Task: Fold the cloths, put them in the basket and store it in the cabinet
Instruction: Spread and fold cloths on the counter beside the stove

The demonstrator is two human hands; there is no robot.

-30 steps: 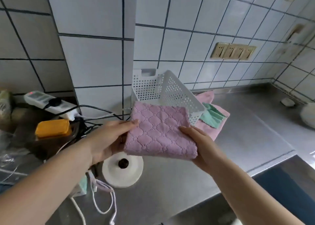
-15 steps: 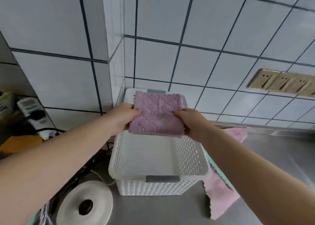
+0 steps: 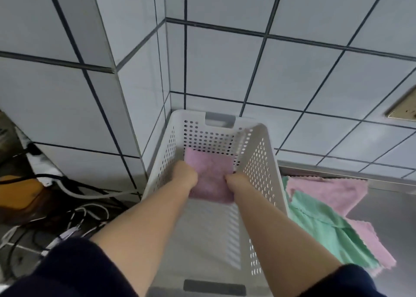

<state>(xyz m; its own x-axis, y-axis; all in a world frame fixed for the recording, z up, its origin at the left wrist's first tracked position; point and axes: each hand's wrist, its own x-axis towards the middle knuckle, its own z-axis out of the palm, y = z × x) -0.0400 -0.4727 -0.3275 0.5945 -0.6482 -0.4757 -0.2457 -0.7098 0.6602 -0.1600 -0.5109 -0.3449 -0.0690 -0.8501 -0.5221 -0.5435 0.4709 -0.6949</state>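
A folded purple quilted cloth (image 3: 211, 173) is low inside the white perforated basket (image 3: 262, 168), near its far end. My left hand (image 3: 184, 175) grips the cloth's left edge and my right hand (image 3: 236, 181) grips its right edge, both reaching down into the basket. To the right of the basket, unfolded cloths lie on the steel counter: a green cloth (image 3: 326, 229) on top of pink cloths (image 3: 333, 191).
The basket stands in the corner of the white tiled wall (image 3: 225, 60). On the left are tangled cables (image 3: 85, 191), a power strip and an orange object (image 3: 18, 188). A brass socket plate (image 3: 403, 110) is on the wall at right.
Both hands carried the folded purple cloth from above the counter over the basket, then lowered it down inside. The camera leaned in over the basket.
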